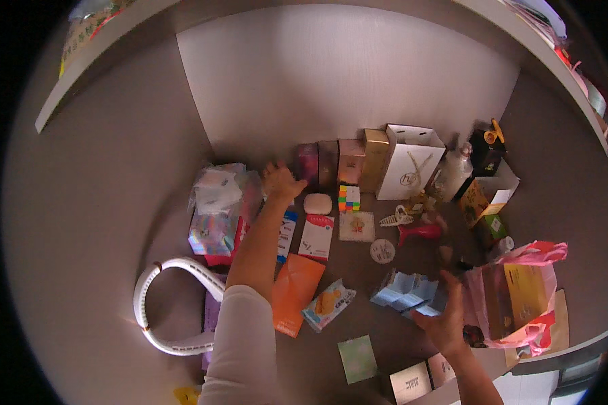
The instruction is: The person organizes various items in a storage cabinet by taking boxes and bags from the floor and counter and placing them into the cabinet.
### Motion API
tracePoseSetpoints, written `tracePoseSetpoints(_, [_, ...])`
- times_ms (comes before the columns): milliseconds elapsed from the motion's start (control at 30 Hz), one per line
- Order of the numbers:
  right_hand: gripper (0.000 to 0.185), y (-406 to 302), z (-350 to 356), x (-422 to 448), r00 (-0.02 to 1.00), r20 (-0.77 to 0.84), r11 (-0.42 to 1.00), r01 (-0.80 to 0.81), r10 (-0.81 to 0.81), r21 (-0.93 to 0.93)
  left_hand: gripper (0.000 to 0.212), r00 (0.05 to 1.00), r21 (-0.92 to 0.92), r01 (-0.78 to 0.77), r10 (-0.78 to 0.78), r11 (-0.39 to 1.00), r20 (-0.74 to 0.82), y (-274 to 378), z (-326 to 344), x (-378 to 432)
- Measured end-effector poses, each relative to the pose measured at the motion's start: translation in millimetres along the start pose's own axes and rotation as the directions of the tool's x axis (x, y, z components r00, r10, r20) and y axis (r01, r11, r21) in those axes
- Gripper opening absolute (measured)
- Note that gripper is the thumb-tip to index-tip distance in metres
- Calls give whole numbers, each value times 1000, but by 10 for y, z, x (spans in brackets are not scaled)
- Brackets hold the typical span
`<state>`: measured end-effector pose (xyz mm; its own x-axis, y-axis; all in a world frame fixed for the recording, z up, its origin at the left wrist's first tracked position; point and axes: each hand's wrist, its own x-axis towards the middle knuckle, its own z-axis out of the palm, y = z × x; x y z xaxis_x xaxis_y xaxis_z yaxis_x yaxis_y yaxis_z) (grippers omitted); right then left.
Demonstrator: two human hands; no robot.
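Observation:
My left hand (281,183) reaches to the back of the shelf with its fingers spread. It hovers between clear plastic packages (218,190) on the left and a dark purple box (308,164) on the right. What lies under the palm is mostly hidden. On the right, my right hand (447,321) has thumb and fingers apart beside a cluster of light blue packets (405,291); whether the thumb touches them I cannot tell. A pink plastic bag (479,304) holding a brown and yellow box (524,293) stands just right of that hand.
Upright boxes, among them a gold box (374,159), line the back wall beside a white paper bag (410,164). A puzzle cube (349,198), hair claw clip (396,217), orange packet (296,296) and snack packet (328,305) lie mid-shelf. A white ring-shaped device (143,304) is left.

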<state>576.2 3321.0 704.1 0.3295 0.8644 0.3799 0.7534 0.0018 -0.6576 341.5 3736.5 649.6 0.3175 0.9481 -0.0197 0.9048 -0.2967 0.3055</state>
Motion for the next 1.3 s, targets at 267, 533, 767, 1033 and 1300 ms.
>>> tracePoseSetpoints(267, [85,-29,18,15,998,51,999,-48,47,20,55,989,129,-2,-17,992,146,-152,-79,455])
tracePoseSetpoints(533, [85,-151,-3,12,997,82,999,9,-5,-41,54,983,182,-46,13,982,181,-150,18,432])
tracePoseSetpoints(767, [88,-279,-158,-105,974,-11,974,228,-228,-6,52,978,245,-118,70,962,196,-67,-16,106])
tracePoseSetpoints(1033, [79,-230,-459,-280,974,47,964,211,-221,163,51,946,388,-167,37,906,321,-36,-71,-441])
tracePoseSetpoints(1300, [66,3,-1140,-672,906,392,980,100,-161,173,54,984,455,-170,122,874,132,975,-587,-1272])
